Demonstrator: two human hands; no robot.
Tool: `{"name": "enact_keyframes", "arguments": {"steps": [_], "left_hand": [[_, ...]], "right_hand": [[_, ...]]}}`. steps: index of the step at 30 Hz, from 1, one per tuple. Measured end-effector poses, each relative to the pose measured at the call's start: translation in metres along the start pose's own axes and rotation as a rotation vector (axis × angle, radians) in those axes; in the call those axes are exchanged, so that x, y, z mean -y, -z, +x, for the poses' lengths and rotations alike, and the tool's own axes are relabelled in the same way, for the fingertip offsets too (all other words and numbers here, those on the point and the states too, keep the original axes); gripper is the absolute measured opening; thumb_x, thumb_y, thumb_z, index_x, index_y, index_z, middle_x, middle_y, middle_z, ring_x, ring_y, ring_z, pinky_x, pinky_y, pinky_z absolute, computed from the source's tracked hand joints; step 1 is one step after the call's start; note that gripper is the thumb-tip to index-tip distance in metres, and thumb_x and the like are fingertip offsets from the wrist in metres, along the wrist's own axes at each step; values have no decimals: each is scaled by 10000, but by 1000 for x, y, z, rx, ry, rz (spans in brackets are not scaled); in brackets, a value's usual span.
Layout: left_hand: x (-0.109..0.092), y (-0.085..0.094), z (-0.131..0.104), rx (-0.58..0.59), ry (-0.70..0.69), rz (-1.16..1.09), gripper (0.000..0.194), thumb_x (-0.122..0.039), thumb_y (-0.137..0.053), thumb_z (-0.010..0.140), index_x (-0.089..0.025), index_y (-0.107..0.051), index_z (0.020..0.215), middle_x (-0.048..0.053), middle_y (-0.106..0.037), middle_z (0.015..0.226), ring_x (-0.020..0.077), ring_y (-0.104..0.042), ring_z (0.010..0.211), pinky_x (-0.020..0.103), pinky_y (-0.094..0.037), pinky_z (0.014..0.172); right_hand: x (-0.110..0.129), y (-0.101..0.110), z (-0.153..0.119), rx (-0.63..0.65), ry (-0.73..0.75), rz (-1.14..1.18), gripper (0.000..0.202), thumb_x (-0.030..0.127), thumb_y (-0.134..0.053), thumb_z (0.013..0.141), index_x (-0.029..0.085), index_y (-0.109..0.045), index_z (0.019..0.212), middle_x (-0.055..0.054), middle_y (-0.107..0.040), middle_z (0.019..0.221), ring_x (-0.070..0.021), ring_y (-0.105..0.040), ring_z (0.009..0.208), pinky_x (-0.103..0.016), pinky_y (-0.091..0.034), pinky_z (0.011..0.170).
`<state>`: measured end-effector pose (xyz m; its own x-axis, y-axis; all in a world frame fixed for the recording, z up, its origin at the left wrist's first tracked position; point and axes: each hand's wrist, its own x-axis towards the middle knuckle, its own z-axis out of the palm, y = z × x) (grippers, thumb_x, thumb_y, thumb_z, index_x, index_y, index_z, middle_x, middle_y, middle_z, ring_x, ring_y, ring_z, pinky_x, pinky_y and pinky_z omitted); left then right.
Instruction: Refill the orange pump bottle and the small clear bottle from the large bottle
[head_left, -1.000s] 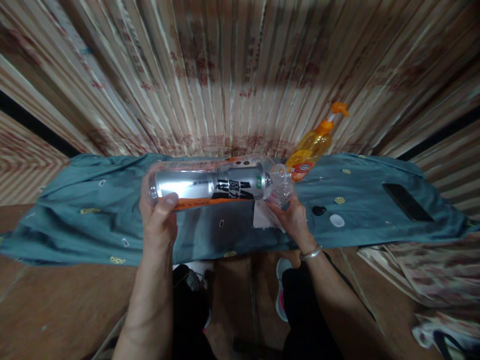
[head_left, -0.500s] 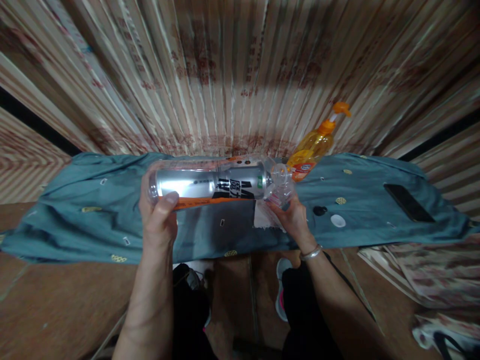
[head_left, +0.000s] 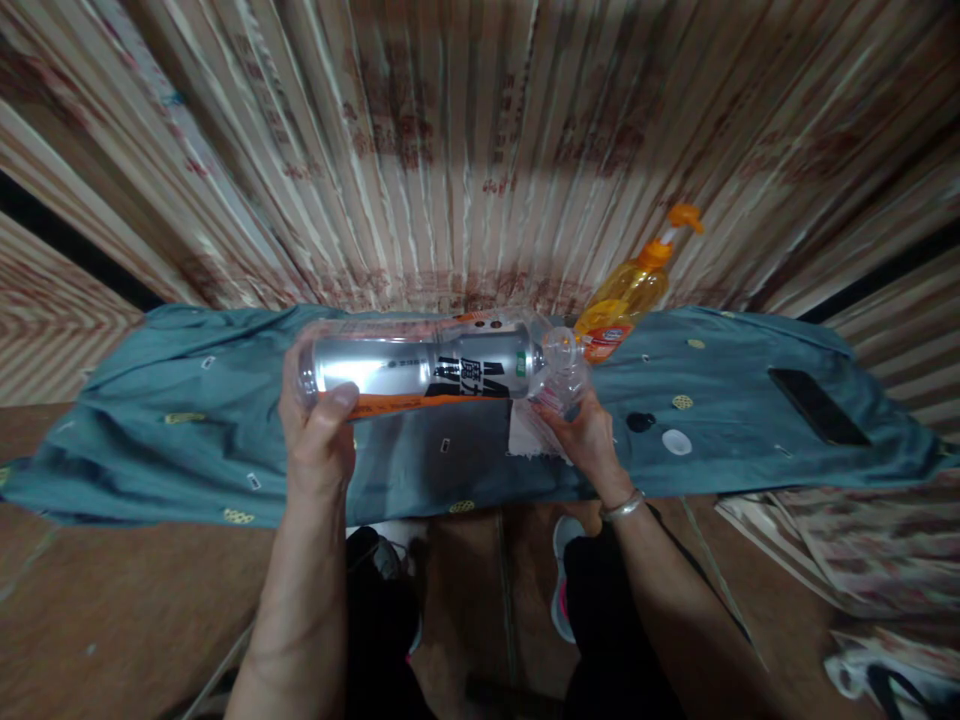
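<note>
A large clear plastic bottle (head_left: 420, 362) with a silver, black and orange label lies sideways above the cloth, its neck to the right. My left hand (head_left: 319, 420) grips its base end, thumb on the near side. At the neck end, my right hand (head_left: 589, 430) is closed round a smaller clear plastic piece (head_left: 564, 370), which meets the bottle's neck. The fingers of my right hand are partly hidden by that clear piece. A white paper piece (head_left: 534, 432) lies under the bottle, beside my right hand.
An orange pump bottle (head_left: 624, 300) stands behind my right hand. On the teal cloth (head_left: 405, 455) at the right are a black cap (head_left: 640, 421), a white round lid (head_left: 676, 441) and a dark phone (head_left: 817, 405). A striped curtain (head_left: 465, 150) hangs behind.
</note>
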<state>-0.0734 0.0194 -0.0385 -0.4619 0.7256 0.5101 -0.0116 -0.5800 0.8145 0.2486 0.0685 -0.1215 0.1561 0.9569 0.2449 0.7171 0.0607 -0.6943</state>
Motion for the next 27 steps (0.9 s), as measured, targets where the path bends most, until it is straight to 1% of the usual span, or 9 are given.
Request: {"name": "enact_keyframes", "arguments": {"steps": [3, 7, 11, 14, 17, 22, 24, 27], "left_hand": [[0, 0, 0, -3, 13, -2, 634, -603, -980, 561, -352, -811, 1119, 35, -721, 1252, 378, -637, 1307, 601, -411, 1281], [1, 0, 1, 4, -1, 19, 603, -626, -958, 583, -357, -803, 1100, 28, -718, 1262, 383, -639, 1312, 603, -422, 1268], [2, 2, 1, 24, -10, 14, 595, -599, -956, 601, -346, -804, 1118, 34, -718, 1262, 378, -649, 1303, 590, -432, 1266], [2, 2, 0, 31, -27, 21, 616, -609, -945, 620, -367, -802, 1168, 32, -716, 1279, 379, -634, 1327, 599, -419, 1280], [1, -1, 0, 14, -9, 14, 632, -613, -962, 588, -374, -813, 1154, 27, -720, 1277, 377, -634, 1317, 601, -413, 1286], [-1, -4, 1, -12, 12, -43, 637, -584, -992, 536, -351, -831, 1107, 34, -729, 1209, 369, -651, 1257, 603, -418, 1277], [0, -3, 1, 7, 7, -34, 626, -574, -984, 560, -353, -825, 1123, 35, -723, 1226, 370, -647, 1268, 609, -421, 1274], [2, 1, 0, 33, -13, 2, 618, -574, -951, 629, -378, -806, 1197, 33, -704, 1294, 379, -616, 1347, 611, -402, 1291]], "right_hand": [[1, 1, 0, 5, -18, 12, 621, 624, -786, 749, 184, -639, 1162, -198, -833, 1066, -375, -812, 989, -453, -632, 845], [1, 1, -1, 8, -27, 28, 595, 621, -794, 742, 196, -648, 1132, -184, -832, 1032, -370, -811, 970, -446, -632, 835], [-1, -1, -1, -9, -1, 37, 563, 629, -786, 769, 222, -645, 1133, -161, -835, 1031, -354, -812, 954, -436, -629, 834], [-2, -2, -1, -23, 16, 34, 567, 668, -773, 790, 232, -648, 1132, -153, -838, 1035, -351, -812, 960, -432, -627, 831], [-3, -2, -1, -27, 12, 17, 602, 697, -769, 791, 221, -650, 1141, -156, -839, 1023, -353, -813, 951, -424, -624, 813], [-3, -2, 0, -24, 16, -2, 626, 704, -761, 789, 209, -647, 1156, -173, -839, 1043, -357, -813, 965, -424, -625, 819], [-4, -2, 0, -23, 19, -8, 631, 707, -761, 792, 207, -644, 1157, -185, -838, 1051, -364, -813, 972, -427, -625, 814], [-4, -3, 0, -25, 14, -27, 653, 723, -755, 801, 199, -646, 1175, -188, -839, 1045, -370, -815, 968, -432, -626, 805]]}}
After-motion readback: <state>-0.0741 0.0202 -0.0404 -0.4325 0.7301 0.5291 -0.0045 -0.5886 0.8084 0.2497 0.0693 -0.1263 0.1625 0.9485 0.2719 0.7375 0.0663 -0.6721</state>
